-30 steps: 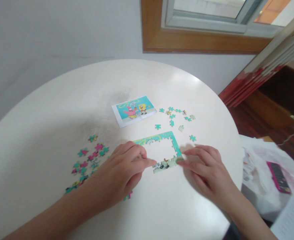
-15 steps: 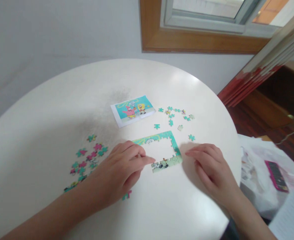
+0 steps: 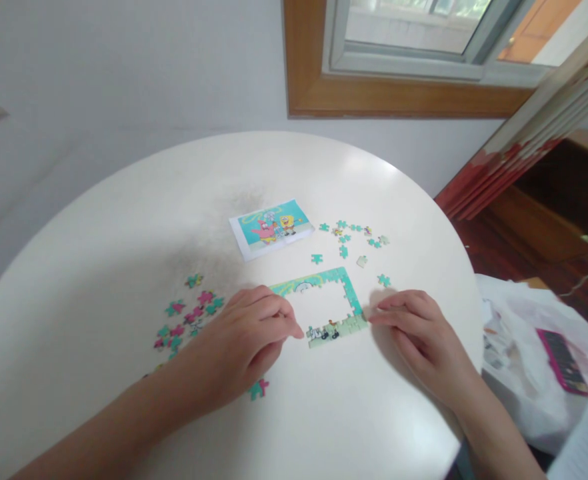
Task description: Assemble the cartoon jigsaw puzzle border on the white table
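A partly built jigsaw frame [image 3: 347,293], teal on top and pale green below, lies on the round white table [image 3: 124,220]. My left hand [image 3: 247,343] rests on its left side, fingers curled together with the tips at the bottom-left corner of the frame. My right hand [image 3: 419,333] lies flat at the frame's right edge, fingers stretched toward the bottom-right corner and touching it. Neither hand lifts a piece. A small cartoon reference picture [image 3: 271,228] lies beyond the frame.
Several loose pink and teal pieces [image 3: 187,317] lie left of my left arm, one teal piece [image 3: 258,389] beside my wrist. More teal pieces [image 3: 354,237] are scattered beyond the frame. A white bag with a pink phone [image 3: 561,361] sits right of the table. A window is behind.
My right hand drew back from the frame's corner, then returned to its right edge. The left hand stayed in place. The camera tilted slightly.
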Demonstrator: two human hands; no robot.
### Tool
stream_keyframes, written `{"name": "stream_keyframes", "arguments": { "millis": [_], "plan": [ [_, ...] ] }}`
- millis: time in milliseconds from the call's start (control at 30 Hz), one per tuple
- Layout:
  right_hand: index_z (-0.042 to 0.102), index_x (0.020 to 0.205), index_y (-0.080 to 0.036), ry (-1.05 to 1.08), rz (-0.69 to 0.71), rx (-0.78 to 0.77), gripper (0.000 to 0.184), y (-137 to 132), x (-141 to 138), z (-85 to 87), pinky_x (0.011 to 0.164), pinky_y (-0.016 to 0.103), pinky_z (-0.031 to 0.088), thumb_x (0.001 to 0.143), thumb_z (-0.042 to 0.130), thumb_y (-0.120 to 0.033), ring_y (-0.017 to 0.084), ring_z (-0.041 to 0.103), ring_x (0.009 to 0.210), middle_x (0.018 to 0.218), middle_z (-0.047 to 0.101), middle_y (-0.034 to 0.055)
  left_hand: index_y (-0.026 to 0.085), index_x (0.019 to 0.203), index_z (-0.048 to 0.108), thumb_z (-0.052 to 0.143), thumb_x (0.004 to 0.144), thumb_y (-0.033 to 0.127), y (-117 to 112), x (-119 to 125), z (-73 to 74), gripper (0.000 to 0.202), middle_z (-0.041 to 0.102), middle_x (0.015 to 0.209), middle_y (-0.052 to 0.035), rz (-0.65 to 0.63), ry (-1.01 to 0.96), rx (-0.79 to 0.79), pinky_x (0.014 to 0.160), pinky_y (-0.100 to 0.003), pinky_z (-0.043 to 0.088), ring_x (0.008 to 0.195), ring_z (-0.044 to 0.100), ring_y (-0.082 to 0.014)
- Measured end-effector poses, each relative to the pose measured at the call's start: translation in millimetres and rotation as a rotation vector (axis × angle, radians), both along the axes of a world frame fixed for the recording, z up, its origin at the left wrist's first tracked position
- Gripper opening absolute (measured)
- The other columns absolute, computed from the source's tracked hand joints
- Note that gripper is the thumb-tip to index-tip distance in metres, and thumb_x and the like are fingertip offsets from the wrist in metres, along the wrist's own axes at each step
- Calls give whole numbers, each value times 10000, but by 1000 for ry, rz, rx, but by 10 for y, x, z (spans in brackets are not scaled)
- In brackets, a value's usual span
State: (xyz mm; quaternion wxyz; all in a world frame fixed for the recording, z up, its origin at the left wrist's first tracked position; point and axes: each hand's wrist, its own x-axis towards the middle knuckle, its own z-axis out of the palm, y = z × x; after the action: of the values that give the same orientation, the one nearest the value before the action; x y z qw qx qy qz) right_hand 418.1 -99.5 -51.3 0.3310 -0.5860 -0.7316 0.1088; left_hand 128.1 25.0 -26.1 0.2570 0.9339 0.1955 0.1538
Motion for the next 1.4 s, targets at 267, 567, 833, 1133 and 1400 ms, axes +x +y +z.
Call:
{"name": "stream_keyframes", "arguments": {
  "millis": [267,567,833,1133,1400],
  "plan": [
    [682,1110,-300,27,16,-24,439,-11,24,-23,913,451,432,860,484,3,244,545,1087,1082,638,48,275,1025,684,477,878,-2,-13,-17,-2,375,662,1033,-3,8,10,-18,899,-369,357,966,543,-194],
    [703,1058,-303,32,4,-21,412,4,21,-10,910,448,441,864,487,-11,249,560,1095,1077,642,50,277,1025,695,471,881,10,-12,-14,-9,377,661,1018,-4,10,3,-8,888,-362,366,955,550,-189],
    [708,1075,-325,2,26,-13,429,-9,6,6,930,453,432,873,491,-14,243,565,1124,1103,643,40,282,1040,704,478,876,7,-9,-2,-14,393,657,1026,-12,13,3,3,894,-361,379,963,554,-192],
    [725,1044,-325,1,17,-6,400,0,-7,25,925,446,453,885,495,-38,244,582,1120,1092,654,42,279,1048,697,471,873,1,-16,-11,-20,398,651,1032,-14,9,-6,-2,896,-363,372,969,547,-195],
    [713,1061,-320,10,35,-11,412,-5,-5,19,920,461,443,888,485,-24,246,563,1128,1112,638,47,281,1062,695,462,897,18,-6,-10,-60,389,647,1035,-16,1,-7,-6,889,-371,362,972,537,-198]
  ]
}}
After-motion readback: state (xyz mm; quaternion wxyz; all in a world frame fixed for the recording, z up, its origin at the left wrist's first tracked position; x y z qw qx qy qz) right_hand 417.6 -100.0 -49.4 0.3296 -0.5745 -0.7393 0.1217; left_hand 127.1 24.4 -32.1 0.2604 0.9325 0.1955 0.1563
